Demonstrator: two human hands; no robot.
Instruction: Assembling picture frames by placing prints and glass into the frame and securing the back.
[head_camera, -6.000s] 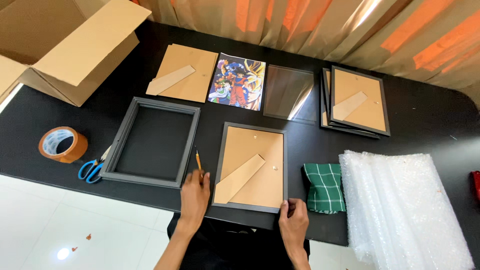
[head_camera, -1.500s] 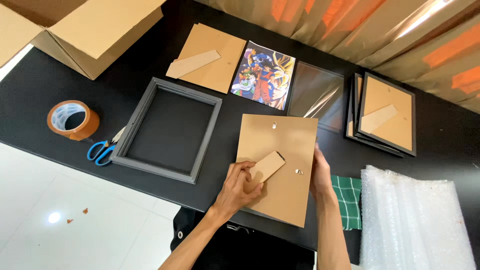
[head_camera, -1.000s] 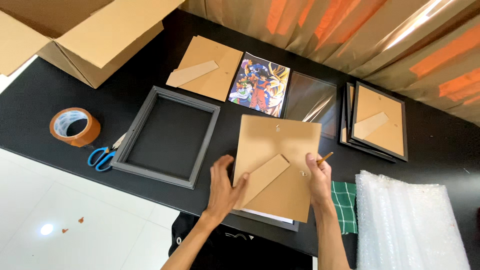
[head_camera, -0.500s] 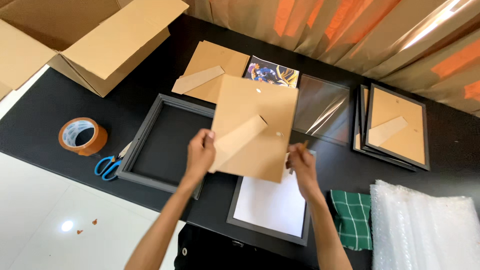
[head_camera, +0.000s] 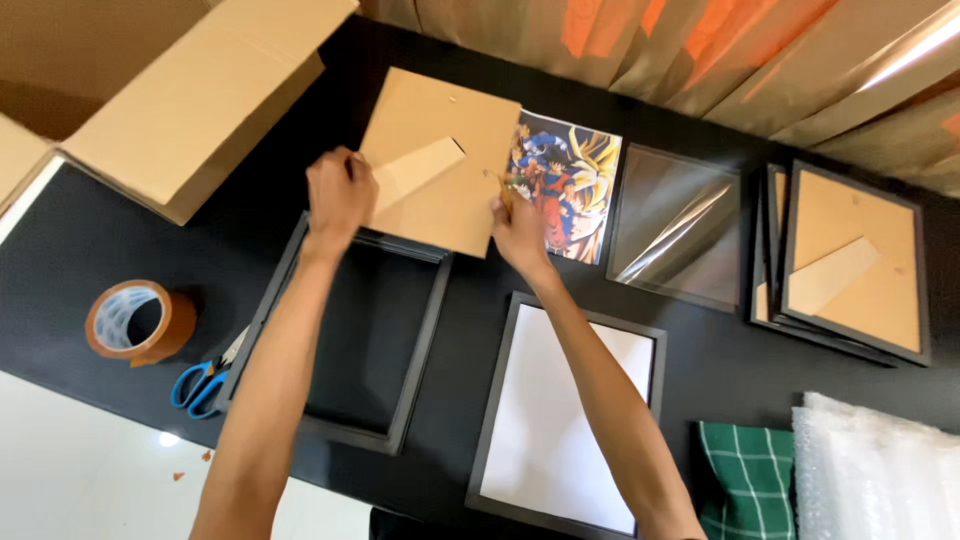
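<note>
From the head camera, both arms stretched away from the body across a black table (head_camera: 700, 370). The left hand (head_camera: 340, 195) gripped the left edge of a brown backing board (head_camera: 440, 160) with an easel flap, its fingers curled and pinching that edge. The right hand (head_camera: 518, 228) held the board's right edge near the lower corner, fingers pressed together around it; whether something thin also sat between them could not be told. The board lay at about twelve o'clock from the person, just above the top rail of an empty black frame (head_camera: 350, 330).

At one o'clock, touching or just beside the board, lay a colourful cartoon print (head_camera: 565, 185), and beyond it at two o'clock a clear glass pane (head_camera: 680, 230). A stack of frames (head_camera: 850, 265) with a brown back sat at three o'clock. Directly below the right forearm lay a frame with a white sheet (head_camera: 565, 420). A green checked cloth (head_camera: 755, 475) and bubble wrap (head_camera: 880, 470) sat at four o'clock. At nine o'clock stood a roll of brown tape (head_camera: 138, 322) with blue-handled scissors (head_camera: 205, 380) near it; an open cardboard box (head_camera: 170, 90) filled ten o'clock.
</note>
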